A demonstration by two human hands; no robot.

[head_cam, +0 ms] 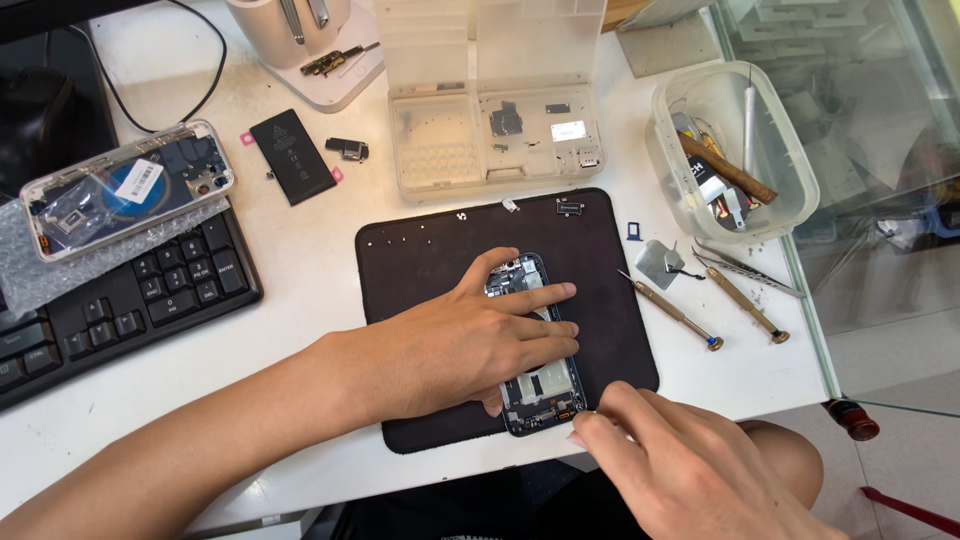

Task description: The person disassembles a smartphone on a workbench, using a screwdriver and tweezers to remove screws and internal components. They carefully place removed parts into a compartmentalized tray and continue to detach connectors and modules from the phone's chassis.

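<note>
The left hand [470,340] lies flat, fingers spread, across an opened phone [540,385] on the black mat [420,260] at the desk's near middle. The right hand [680,465] has its fingers pressed together at the phone's near right corner (whatever they pinch is hidden). Two screwdrivers [675,315] lie just right of the mat.

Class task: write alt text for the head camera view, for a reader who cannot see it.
A person's left hand presses flat on an opened phone lying on a black mat, while the right hand works at the phone's lower corner. Screwdrivers, a loose battery and a keyboard lie around on the white table.
</note>
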